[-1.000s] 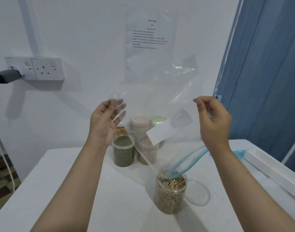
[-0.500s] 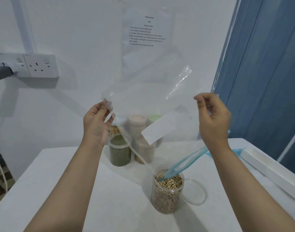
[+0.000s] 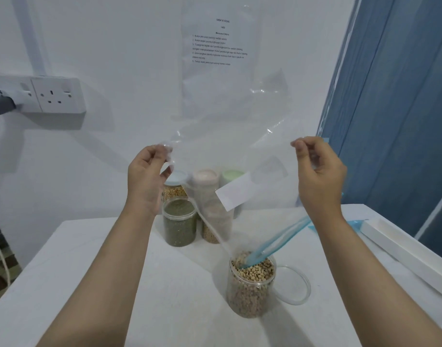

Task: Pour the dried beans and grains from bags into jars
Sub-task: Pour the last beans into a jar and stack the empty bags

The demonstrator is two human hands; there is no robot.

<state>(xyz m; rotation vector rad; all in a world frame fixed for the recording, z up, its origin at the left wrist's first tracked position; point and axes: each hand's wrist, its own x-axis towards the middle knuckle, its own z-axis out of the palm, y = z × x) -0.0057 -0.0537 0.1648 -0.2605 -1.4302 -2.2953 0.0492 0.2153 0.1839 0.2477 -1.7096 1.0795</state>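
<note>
1. Your left hand (image 3: 150, 179) pinches one bottom corner of the clear bag (image 3: 230, 151) between thumb and fingers; your right hand (image 3: 317, 171) pinches the other corner, fingers curled round it. Both hands are raised well above the surface (image 3: 114, 284).
2. The bag hangs upside down between your hands, its blue zip mouth (image 3: 272, 244) dipping into the open jar (image 3: 251, 284). It looks empty; a white label (image 3: 236, 194) shows on its side.
3. Judging by that, you are at the tail of the pour: shaking out the last beans. No beans are visible in the bag, though clear plastic makes a stray one hard to rule out.
4. The next move likely calls for lifting the mouth clear of the jar without flicking beans out, setting the bag aside, then fitting the clear lid (image 3: 293, 284) that lies just beside the jar on its right.
5. The open jar is full nearly to the rim with pale beans (image 3: 257, 269), so a careless tug on the zip could scatter some.
6. Behind it stand more jars: a green-grain jar (image 3: 180, 224) with no lid that I can see, a blue-lidded jar (image 3: 175, 186) of yellow kernels behind that, and a pink-lidded jar (image 3: 206, 176) of tan grain seen through the bag. A green-lidded jar (image 3: 233, 175) is mostly hidden; its contents cannot be told.
7. A white tray (image 3: 402, 246) lies at the surface's right edge.
</note>
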